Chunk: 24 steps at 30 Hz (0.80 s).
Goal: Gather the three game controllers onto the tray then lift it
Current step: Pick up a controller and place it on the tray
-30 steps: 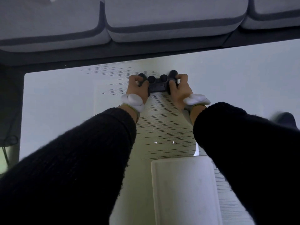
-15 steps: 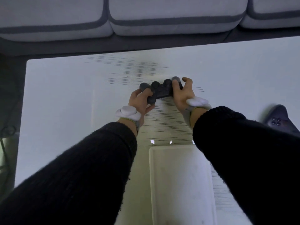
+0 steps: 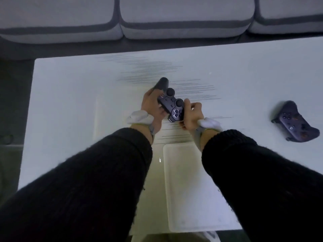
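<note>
A dark game controller [image 3: 172,104] is held above the white table, between both hands, turned at a slant with its sticks and buttons facing up. My left hand [image 3: 152,105] grips its far-left handle and my right hand [image 3: 191,113] grips its near-right handle. A white rectangular tray [image 3: 188,186] lies on the table just in front of me, below the hands, with nothing in it. A second dark controller [image 3: 295,122] rests on the table at the right. No third controller is in sight.
The white table [image 3: 70,102] reaches to a grey sofa [image 3: 183,16] at the far side. Its left edge drops to a dark floor. My black sleeves hide the tray's right part and the table's near corners.
Both hands have drawn the controller back from the far side toward the tray and turned it clockwise. The controller at the right has come fully into view.
</note>
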### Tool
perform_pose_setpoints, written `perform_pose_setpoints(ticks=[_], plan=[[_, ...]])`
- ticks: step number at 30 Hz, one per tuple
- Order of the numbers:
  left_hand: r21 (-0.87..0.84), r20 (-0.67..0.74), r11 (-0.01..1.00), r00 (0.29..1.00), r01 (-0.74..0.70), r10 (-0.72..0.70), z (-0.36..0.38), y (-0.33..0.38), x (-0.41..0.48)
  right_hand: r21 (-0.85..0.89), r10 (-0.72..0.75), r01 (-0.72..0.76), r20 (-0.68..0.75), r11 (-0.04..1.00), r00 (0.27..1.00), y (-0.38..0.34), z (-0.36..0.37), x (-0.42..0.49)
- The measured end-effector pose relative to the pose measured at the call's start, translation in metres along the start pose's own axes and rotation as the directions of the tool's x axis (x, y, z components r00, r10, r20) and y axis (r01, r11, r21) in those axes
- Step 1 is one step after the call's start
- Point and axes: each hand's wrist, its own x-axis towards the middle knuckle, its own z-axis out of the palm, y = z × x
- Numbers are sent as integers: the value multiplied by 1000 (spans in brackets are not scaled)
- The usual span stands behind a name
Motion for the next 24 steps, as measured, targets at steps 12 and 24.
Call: perform_pose_setpoints(ticks=[12,24], plan=[[528,111,848,994,-41,-21,-25,-15,-41,-100,-53,45,-78,994,996,7,-34,-49],[706,127,708,987,-22,-95,-20,-63,-84,-150,-90,100,71,984,993,53,-64,-74]])
